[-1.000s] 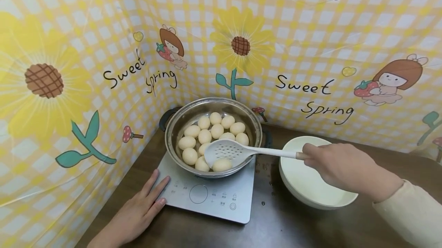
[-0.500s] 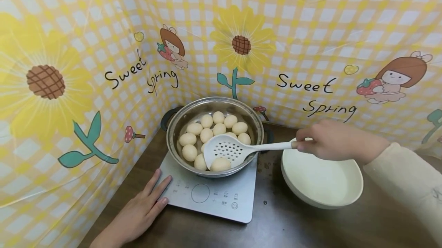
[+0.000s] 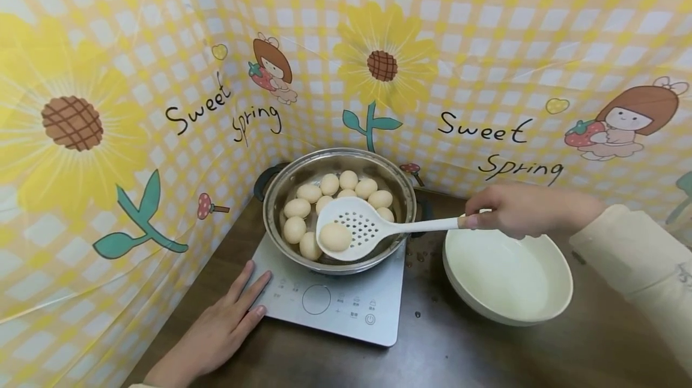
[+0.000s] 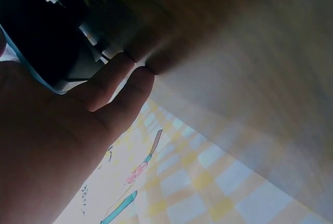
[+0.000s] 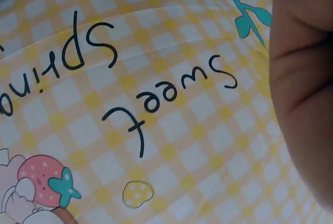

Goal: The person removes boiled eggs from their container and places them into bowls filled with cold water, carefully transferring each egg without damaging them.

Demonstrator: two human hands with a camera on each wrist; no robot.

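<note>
In the head view my right hand (image 3: pixel 519 209) grips the handle end of a white slotted spoon (image 3: pixel 363 226). One pale egg (image 3: pixel 336 236) lies in the spoon's bowl, over the near side of a steel pot (image 3: pixel 276 235). Several more eggs (image 3: pixel 309 193) sit inside the pot, some hidden behind the spoon. The pot stands on a silver induction cooker (image 3: pixel 346 316). My left hand (image 3: pixel 216 328) rests with fingers extended at the cooker's left edge. In the right wrist view only part of the right hand (image 5: pixel 304 89) shows, and the spoon is out of sight.
A pale bowl (image 3: pixel 508 280) stands on the dark table (image 3: pixel 432 352) right of the cooker, beneath the right hand. Water drops dot the table between cooker and bowl. Yellow checked cloth (image 3: pixel 303 63) closes off the back and left. Dark handles (image 3: pixel 265 181) jut from the pot.
The slotted spoon has risen and levelled, and the egg now sits in its bowl rather than at its near edge. My right hand moved up and slightly back. My left hand stays put.
</note>
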